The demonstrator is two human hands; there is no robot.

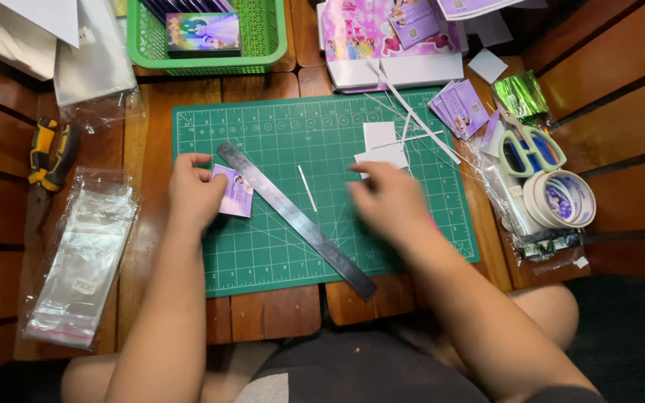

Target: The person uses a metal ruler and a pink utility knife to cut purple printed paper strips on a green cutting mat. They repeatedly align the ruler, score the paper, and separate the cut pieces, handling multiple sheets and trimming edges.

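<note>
Left hand (pixel 194 192) pins small purple card (pixel 234 191) flat on green cutting mat (pixel 278 246), fingers closed on card's left edge. Card lies just left of steel ruler (pixel 296 221), which runs diagonally across mat. Right hand (pixel 388 200) blurred, right of ruler, near white paper pieces (pixel 381 145); cannot tell if fingers apart or together. Judgement: keep card pressed flat, ruler steady. Thin white strip (pixel 307 189) loose right of ruler. Scissors (pixel 530 149), tape roll (pixel 565 198) on worktop, well right of ruler; green basket (pixel 266 45) beyond it.
</note>
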